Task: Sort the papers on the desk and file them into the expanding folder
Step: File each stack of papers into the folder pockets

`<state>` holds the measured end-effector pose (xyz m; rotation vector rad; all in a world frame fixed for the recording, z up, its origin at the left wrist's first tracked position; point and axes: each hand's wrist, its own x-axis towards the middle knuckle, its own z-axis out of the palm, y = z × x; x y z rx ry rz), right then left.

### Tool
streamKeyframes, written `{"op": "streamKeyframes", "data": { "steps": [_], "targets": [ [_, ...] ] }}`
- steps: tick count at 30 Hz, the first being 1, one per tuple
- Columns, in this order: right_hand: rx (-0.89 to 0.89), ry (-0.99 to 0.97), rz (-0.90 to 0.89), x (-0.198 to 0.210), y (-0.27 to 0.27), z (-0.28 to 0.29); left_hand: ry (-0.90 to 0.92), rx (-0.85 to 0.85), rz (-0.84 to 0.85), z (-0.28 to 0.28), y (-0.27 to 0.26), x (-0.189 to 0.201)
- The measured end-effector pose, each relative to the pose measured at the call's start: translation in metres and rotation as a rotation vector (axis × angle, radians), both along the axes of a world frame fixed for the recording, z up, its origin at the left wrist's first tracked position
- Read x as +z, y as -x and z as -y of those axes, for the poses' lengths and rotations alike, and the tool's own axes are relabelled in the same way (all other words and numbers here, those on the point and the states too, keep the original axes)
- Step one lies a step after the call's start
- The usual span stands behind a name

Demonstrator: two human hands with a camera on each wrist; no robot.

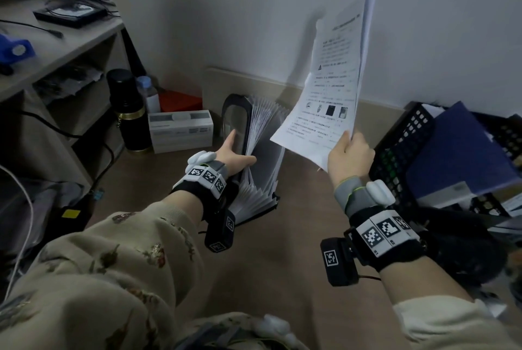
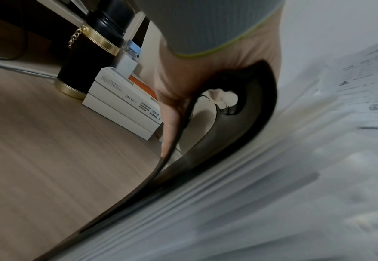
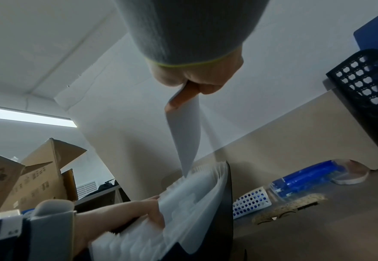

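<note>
**Papers raised beside open folder**

Right hand (image 1: 349, 154) pinching printed papers (image 1: 333, 73) at lower corner, raised right of expanding folder (image 1: 254, 157). Folder upright on desk (image 1: 282, 251), pockets fanned. Left hand (image 1: 236, 159) gripping its black front cover, thumb outside.

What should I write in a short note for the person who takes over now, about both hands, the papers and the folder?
Left hand: grips the expanding folder at its left end, thumb on the black cover, fingers in the fanned dividers, holding it open. The folder stands on the desk.
Right hand: pinches the printed papers by their bottom corner, raised to the right of the folder.
Done: folder opened, one set of papers picked up.
Left: choose a pocket and slide these papers in. Whether the black basket on the right holds more papers to file cannot be told.
</note>
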<state>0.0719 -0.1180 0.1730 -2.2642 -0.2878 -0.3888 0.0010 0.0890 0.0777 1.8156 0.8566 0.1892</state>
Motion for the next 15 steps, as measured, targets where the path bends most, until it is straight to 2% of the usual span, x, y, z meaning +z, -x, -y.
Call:
{"op": "streamKeyframes", "data": {
  "steps": [4, 8, 15],
  "targets": [
    [0.030, 0.093, -0.040, 0.002, 0.007, -0.003, 0.004, -0.002, -0.004, 0.001, 0.000, 0.001],
    [0.104, 0.209, -0.135, -0.016, 0.017, -0.012, 0.009, 0.004, -0.013, 0.004, 0.000, 0.002],
    [0.122, 0.250, -0.292, -0.033, 0.029, -0.011, -0.021, 0.011, -0.010, 0.006, 0.002, 0.002]
  ]
}}
